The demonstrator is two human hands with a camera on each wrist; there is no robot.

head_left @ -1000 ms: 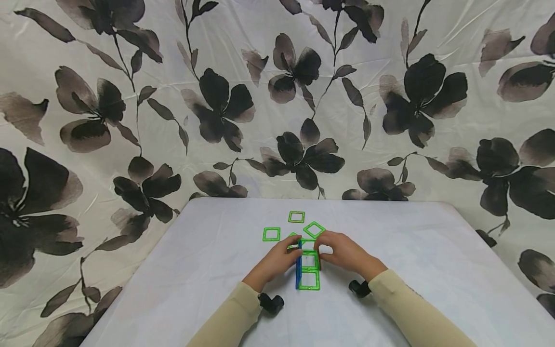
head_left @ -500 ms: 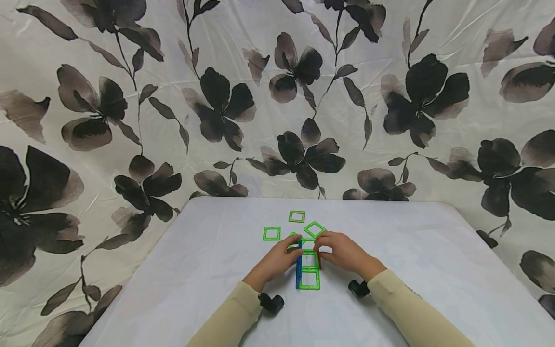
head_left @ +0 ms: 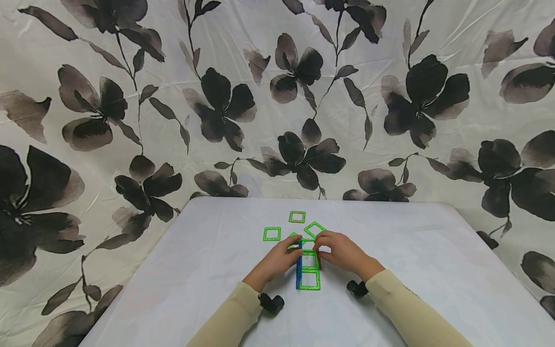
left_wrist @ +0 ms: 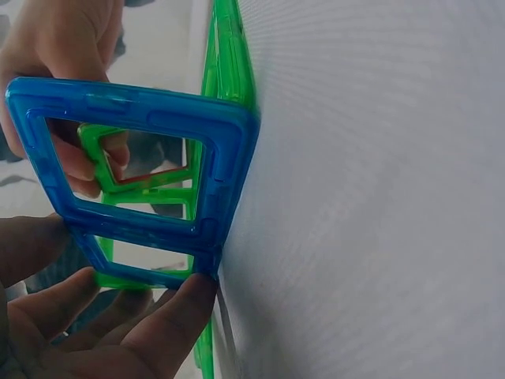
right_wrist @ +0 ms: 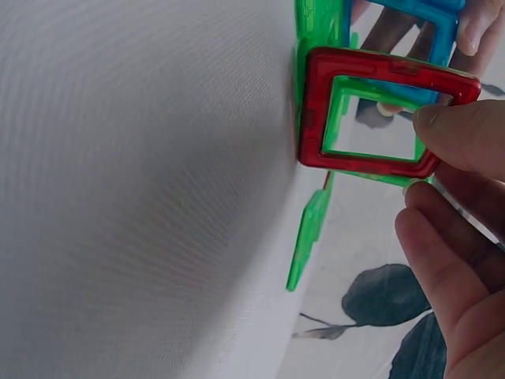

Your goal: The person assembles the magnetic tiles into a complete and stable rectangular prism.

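Two blue square magnetic tiles (left_wrist: 130,215) stand upright side by side along the left edge of two green magnetic tiles (head_left: 310,269) lying on the table. My left hand (head_left: 278,258) grips the farther blue tile, thumb at its top and fingers at its far lower side. Opposite, a red square magnetic tile (right_wrist: 314,110) stands upright on the right edge of the farther green tile. My right hand (head_left: 347,253) pinches its upper edge, thumb on the outer face. Between blue and red, an upright green tile (left_wrist: 93,142) shows through the blue frame at the far end.
Loose green tiles lie beyond the hands: a square one (head_left: 265,234) at left, another (head_left: 297,222) farther back, and a diamond-turned one (head_left: 320,225) near my right fingers. More green shows partly behind my left fingers. A floral cloth (head_left: 234,178) hangs behind the white table (head_left: 208,270).
Both hands stay nearly in place on the blue and red tiles. The red tile shows slightly more beside my right fingers than a second ago.
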